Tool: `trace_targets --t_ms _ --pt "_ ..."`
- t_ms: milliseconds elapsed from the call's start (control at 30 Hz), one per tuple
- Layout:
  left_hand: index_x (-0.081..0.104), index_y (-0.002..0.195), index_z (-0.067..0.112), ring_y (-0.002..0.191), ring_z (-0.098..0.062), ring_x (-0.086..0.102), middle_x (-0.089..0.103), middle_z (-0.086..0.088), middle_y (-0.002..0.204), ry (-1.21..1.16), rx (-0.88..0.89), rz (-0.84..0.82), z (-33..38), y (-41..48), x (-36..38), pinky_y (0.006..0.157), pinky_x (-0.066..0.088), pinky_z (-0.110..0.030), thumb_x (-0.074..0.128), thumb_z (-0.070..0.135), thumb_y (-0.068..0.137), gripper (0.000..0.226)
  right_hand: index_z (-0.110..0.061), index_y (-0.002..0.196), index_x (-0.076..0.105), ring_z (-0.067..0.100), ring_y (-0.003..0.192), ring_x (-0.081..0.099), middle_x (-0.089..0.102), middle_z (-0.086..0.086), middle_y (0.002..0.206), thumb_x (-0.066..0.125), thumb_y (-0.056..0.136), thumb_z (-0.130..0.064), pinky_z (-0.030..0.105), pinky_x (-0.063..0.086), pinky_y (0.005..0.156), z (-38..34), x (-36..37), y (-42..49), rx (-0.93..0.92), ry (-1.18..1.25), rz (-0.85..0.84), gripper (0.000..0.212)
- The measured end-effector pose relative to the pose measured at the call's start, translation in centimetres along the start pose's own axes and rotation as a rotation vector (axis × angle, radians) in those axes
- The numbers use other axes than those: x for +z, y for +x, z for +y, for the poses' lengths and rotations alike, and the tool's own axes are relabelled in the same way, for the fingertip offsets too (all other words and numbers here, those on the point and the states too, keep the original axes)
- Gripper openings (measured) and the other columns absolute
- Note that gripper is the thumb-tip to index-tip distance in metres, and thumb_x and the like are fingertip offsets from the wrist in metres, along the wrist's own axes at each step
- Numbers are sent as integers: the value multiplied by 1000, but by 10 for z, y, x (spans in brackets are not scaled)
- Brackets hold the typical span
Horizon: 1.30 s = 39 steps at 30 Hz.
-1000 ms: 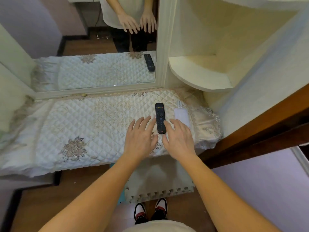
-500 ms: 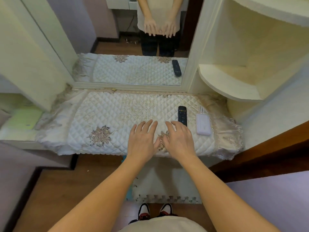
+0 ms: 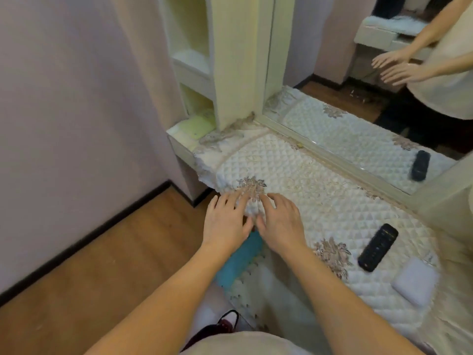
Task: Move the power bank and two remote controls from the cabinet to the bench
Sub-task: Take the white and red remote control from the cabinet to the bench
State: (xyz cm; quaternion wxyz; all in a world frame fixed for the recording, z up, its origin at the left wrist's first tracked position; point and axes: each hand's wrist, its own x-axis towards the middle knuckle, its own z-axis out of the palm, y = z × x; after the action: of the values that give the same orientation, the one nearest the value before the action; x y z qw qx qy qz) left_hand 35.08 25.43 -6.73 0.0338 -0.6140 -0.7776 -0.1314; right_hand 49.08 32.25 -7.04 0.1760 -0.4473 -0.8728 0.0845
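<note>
The bench [image 3: 320,190] is the biggest thing here, w/ a white quilted cover on top. 2 of the 3 things are on it already, over at the right end. So the job looks approx. two-thirds done.

The cabinet [image 3: 194,67] stands at the far left end of the bench, w/ open shelves. The 2nd remote should be in there, but I can't see it. Only a pale green flat thing [image 3: 198,123] shows on the low shelf, & I can't tell what it is.

The mirror [image 3: 358,139] runs along the back of the bench. It shows a copy of the remote, so don't count that one.

The left hand [image 3: 225,224] & right hand [image 3: 280,226] are side by side at the front edge of the bench, nearer the cabinet end. Both are spread open, fingers mostly straight, w/ nothing in them. They are well apart from the things on the bench.

The remote [image 3: 378,247] is black & lies flat. The power bank [image 3: 414,284] is white & lies just beside it, nearer the front edge.

Count: 1 bench, 1 cabinet, 1 mirror, 2 hands, 1 remote, 1 power bank. Left to do, I think: get 1 more remote & put it on the bench.
</note>
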Motion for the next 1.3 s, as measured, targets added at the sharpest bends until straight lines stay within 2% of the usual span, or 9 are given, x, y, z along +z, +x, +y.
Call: trace_targets --t_ms 167,300,533,667,733,800,1100,1300 --pt "53 144 20 135 -25 51 58 -2 146 43 -248 -9 -23 -64 -13 116 38 -47 60 41 91 58 -15 135 54 30 124 54 58 11 133 59 89 -31 46 44 102 -41 15 -13 -216 96 -134 49" --pt "53 144 20 135 -26 51 57 -2 146 81 -447 10 -44 -121 -28 115 38 -47 60 40 91 57 -10 131 58 30 119 58 62 13 128 63 86 -27 47 50 98 -86 33 -28 -412 179 -214 48" --pt "50 146 22 138 -25 48 54 0 149 144 -835 79 -81 -236 -67 118 35 -47 59 39 92 57 -18 133 58 22 126 54 60 6 134 63 89 -32 41 47 105 -198 54 -68 -775 237 -339 47" --pt "46 149 24 141 -23 44 51 1 152 191 -1044 122 -98 -302 -89 119 31 -45 57 41 94 59 -14 129 61 26 123 56 62 9 128 61 85 -29 47 47 101 -264 63 -100 -987 277 -406 46" --pt "46 149 23 141 -23 44 50 0 153 202 -1076 135 -101 -314 -98 119 31 -45 57 42 94 59 -15 128 61 26 122 56 62 8 127 61 85 -30 48 48 101 -279 66 -106 -1025 290 -423 46" --pt "46 149 23 141 -22 45 51 0 152 235 -1225 180 -110 -367 -110 119 33 -45 57 43 94 59 -16 129 61 25 123 55 62 8 128 61 85 -30 48 47 102 -328 70 -140 -1170 313 -446 47" --pt "44 150 27 140 -20 45 51 1 152 262 -1490 193 -170 -486 -135 117 33 -43 56 46 94 60 -17 128 61 25 121 56 63 8 126 63 85 -31 46 47 103 -459 97 -215 -1401 317 -520 46" --pt "44 150 29 140 -20 46 53 2 150 275 -1603 200 -242 -562 -162 117 33 -44 57 48 93 61 -20 135 56 22 131 51 58 6 136 60 91 -36 42 44 109 -569 122 -258 -1496 299 -570 47"
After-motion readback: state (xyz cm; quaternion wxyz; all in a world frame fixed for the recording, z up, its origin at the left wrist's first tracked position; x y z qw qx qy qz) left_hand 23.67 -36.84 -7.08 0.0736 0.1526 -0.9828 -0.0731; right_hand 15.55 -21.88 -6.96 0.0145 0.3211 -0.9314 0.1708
